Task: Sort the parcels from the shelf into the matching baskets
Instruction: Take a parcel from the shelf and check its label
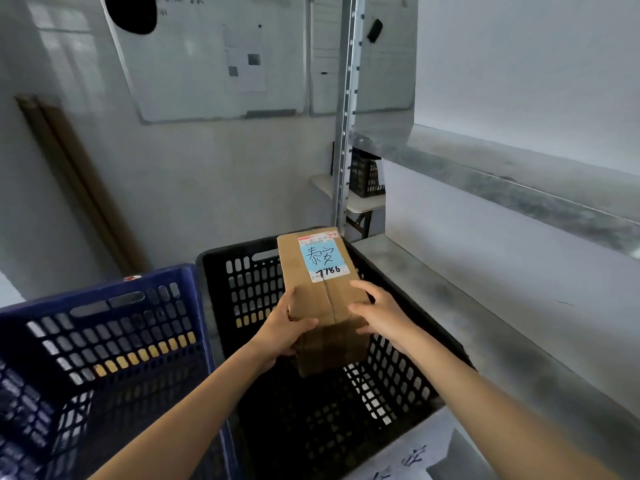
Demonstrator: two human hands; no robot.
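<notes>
Grey walls enclose the work area; a whiteboard (pixel 207 64) hangs on the far wall and wooden planks (pixel 79 185) lean against the wall at left. At right stands a metal shelf (pixel 450 306) with a perforated upright post (pixel 344 133).

Two slotted plastic baskets stand side by side, touching the shelf side:
- a blue basket (pixel 114 327) at left;
- a black basket (pixel 249 289) between the blue one and the shelf.

The cardboard parcel (pixel 311 296) is held over the opening of the black basket, long axis pointing away from the person. Its top carries a blue label (pixel 322 258) with handwritten characters and the number 7786.

The left hand (pixel 287 327) grasps the near left edge of the parcel, thumb on top. The right hand (pixel 377 317) grasps the near right edge.

A paper sheet (pixel 408 459) with handwriting lies on the shelf by the black basket's near corner. Behind the post, a small table (pixel 363 204) carries a small black crate (pixel 367 178).
</notes>
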